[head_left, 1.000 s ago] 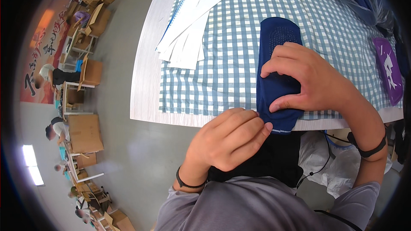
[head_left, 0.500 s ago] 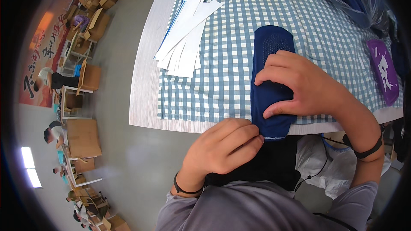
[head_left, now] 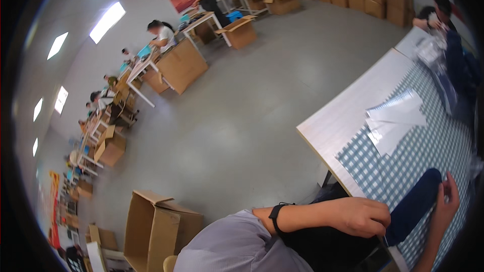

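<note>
A navy blue sock [head_left: 416,206] lies flat on the checked cloth, near the table's front edge. My left hand [head_left: 360,216] is closed at the cuff end, thumb and fingers pinched together on its edge. My right hand [head_left: 447,196] rests beside the toe end with its fingers stretched out, touching or almost touching the sock's side. Farther up the cloth lies a fanned stack of white paper strips [head_left: 396,121].
The blue-and-white checked cloth [head_left: 360,158] covers much of the pale table [head_left: 333,126]. Clear plastic bags and dark items [head_left: 454,78] lie at its far right, near a seated person [head_left: 438,15]. An open cardboard box [head_left: 164,226] stands on the floor at my left.
The view has swung to the left, so the table now sits at the lower right. My right hand has moved from the sock's middle to its toe end; the left stays at the cuff.
</note>
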Demonstrator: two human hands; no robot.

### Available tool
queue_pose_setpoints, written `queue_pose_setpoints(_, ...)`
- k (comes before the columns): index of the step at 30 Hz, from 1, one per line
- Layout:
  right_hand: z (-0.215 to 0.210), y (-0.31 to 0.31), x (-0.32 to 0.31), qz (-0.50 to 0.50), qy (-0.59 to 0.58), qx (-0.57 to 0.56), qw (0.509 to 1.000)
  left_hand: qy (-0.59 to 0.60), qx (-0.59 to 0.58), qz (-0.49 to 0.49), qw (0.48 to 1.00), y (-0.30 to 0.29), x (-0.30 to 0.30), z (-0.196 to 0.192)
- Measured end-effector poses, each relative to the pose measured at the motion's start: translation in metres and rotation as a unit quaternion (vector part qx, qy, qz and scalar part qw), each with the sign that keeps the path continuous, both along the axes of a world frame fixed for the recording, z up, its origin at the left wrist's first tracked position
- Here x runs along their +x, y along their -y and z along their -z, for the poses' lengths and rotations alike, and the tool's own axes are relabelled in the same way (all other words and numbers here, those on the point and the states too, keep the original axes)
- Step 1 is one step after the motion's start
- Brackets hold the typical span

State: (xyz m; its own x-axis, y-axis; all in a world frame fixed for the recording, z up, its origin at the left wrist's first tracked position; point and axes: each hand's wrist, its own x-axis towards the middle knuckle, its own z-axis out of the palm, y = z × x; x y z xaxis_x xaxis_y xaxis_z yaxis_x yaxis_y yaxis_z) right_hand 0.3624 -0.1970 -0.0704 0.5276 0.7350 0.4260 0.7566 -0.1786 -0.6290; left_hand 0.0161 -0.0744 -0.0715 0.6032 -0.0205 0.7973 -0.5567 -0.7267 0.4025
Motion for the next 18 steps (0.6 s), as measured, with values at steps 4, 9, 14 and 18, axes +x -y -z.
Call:
queue_pose_setpoints(4,0.003,-0.007,-0.003,0.006,-0.075,0.035,0.997,-0.002,-0.071,0.009,0.997,0.007,-0.001,0.009)
queue_pose_setpoints(9,0.009,-0.008,0.007,-0.01,-0.136,0.008,0.991,-0.051,-0.1,0.02,0.994,0.004,0.002,0.008)
queue_pose_setpoints(14,0.007,-0.009,0.007,-0.013,-0.143,0.008,0.99,-0.046,-0.097,0.028,0.994,0.003,0.003,0.006)
queue_pose_setpoints(18,0.01,-0.013,0.003,-0.014,-0.114,0.022,0.993,-0.045,-0.088,0.013,0.995,0.005,0.001,0.009)
